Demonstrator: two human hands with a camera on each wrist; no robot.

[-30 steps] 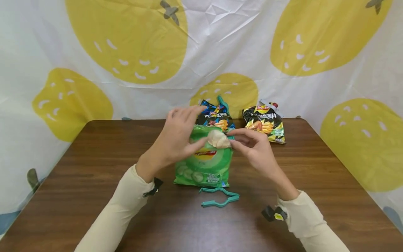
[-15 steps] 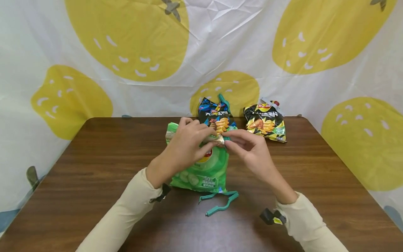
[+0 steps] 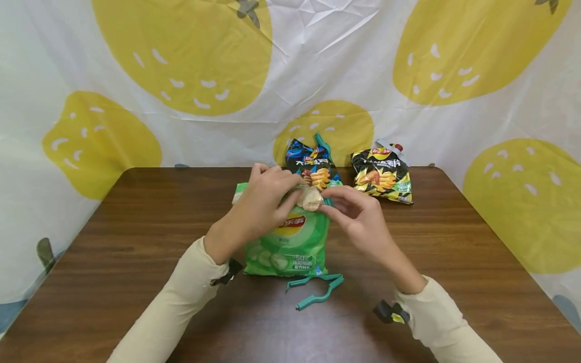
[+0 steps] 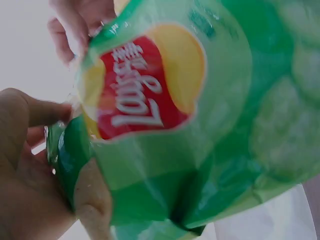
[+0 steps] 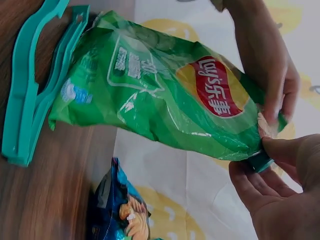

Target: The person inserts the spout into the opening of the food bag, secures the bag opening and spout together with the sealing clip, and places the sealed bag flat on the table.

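Note:
A green potato chip bag (image 3: 286,247) stands on the table with its front towards me, its top partly folded over to show the pale inner side (image 3: 311,199). My left hand (image 3: 256,204) grips the top from the left; in the left wrist view, its thumb (image 4: 92,195) presses on the front of the bag. On the right, my right hand (image 3: 365,217) pinches the folded top corner between thumb and fingers. A teal bag clip (image 3: 320,292) lies spread apart on the table just in front of the bag. My left hand covers much of the bag's upper left.
Behind the green bag stands a dark blue snack bag (image 3: 313,164) with a teal clip (image 3: 323,143) at its top. To its right sits a black and yellow snack bag (image 3: 381,176). A lemon-patterned cloth (image 3: 218,141) hangs behind the wooden table (image 3: 150,242).
My left hand has closed in on the bag's top and the fold has shifted slightly left. The bag moved a little towards me, and the loose clip turned and spread wider.

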